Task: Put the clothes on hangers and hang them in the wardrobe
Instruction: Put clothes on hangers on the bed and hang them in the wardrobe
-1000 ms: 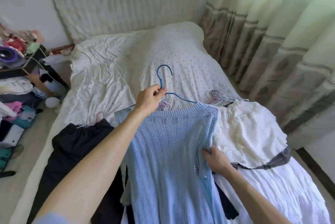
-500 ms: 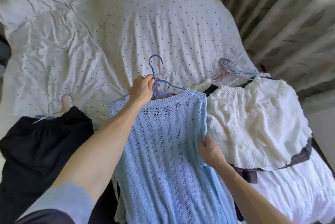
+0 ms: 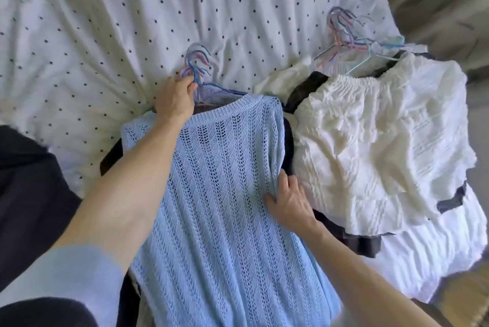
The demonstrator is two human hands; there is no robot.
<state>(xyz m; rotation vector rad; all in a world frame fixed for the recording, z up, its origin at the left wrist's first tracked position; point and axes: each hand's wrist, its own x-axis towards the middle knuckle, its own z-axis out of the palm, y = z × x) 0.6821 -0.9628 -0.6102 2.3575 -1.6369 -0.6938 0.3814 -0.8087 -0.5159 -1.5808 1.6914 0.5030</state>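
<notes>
Pale blue open-knit sweater (image 3: pixel 225 194) lies flat on the dotted bedsheet (image 3: pixel 105 22). At its 11 o'clock, left hand (image 3: pixel 176 99) curls round a thin wire hanger (image 3: pixel 195 77); at 3 o'clock, right hand (image 3: pixel 289 201) pinches its edge.

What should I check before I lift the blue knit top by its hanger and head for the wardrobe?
1. Left hand grips the blue hanger at its neck: ok.
2. Only that hanger in the grip: cannot tell; pink and lilac hooks bunch right beside it.
3. Hanger inside the blue knit top collar: ok; shoulders seated: cannot tell, the knit hides them.
4. Right hand holds the top's right edge: ok.
5. Top free of the dark clothes beneath: not ok, it lies on them.
6. Wardrobe in view: not ok.
</notes>
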